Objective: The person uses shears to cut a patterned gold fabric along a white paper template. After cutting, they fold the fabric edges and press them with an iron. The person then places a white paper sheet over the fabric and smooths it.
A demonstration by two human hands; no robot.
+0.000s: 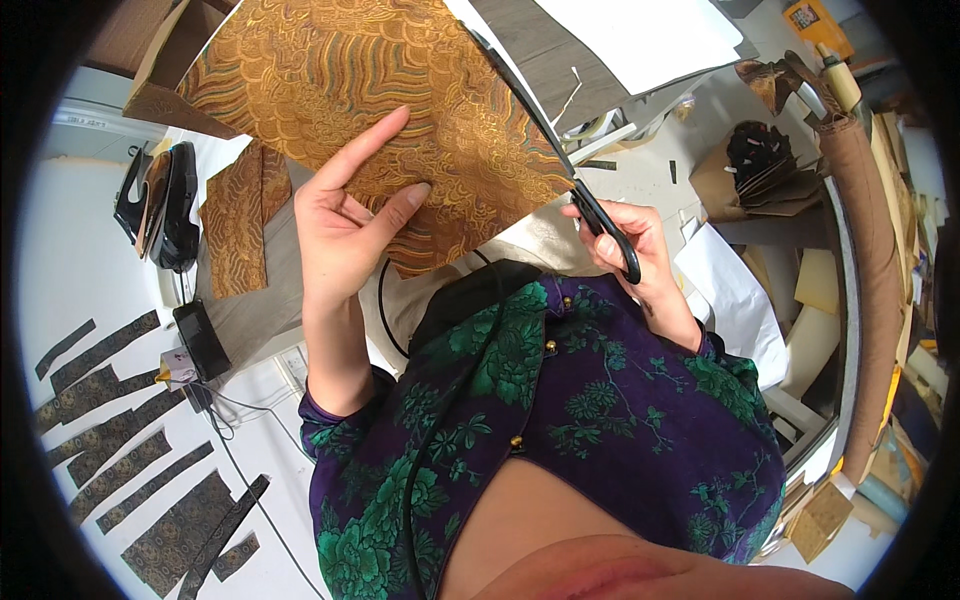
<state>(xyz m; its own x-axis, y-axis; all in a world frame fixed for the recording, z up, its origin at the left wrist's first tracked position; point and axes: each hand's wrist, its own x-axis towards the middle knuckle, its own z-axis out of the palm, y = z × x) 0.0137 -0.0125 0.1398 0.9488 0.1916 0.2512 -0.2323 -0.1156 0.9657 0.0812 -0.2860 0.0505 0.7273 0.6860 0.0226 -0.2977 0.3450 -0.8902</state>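
Over the near edge of your grey wood-grain tabletop, your left hand spreads thumb and forefinger on gold wave-patterned brocade, any pinch unclear, while your right hand grips black scissors, blades slanting forward-left along the brocade's right edge.

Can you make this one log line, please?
left hand: holding gold patterned fabric | right hand: gripping black scissors | blades: at fabric's right edge
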